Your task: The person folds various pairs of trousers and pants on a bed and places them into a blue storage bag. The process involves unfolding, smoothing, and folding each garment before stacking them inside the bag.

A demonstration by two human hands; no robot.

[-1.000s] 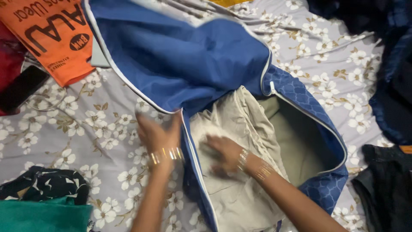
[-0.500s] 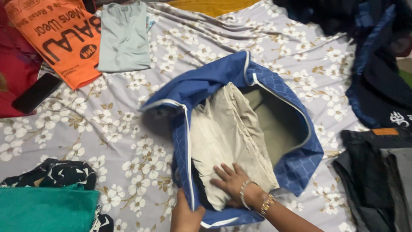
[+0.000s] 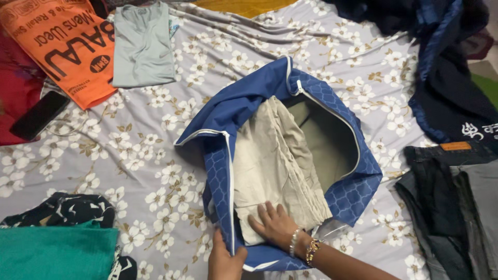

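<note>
My right hand lies flat at lower centre of the frame, fingers spread and pressed on the folded beige cloth; it grips nothing; my left hand, at the bottom edge, pinches the near rim of the blue bag, fingers closed over its white piping; the cloth sits inside the open bag, mid-frame, on the floral bedsheet; upper left lie an orange bag, a grey shirt and a black phone; green fabric lower left; dark clothes on the right.

Gold bangles at right hand wrist
</note>
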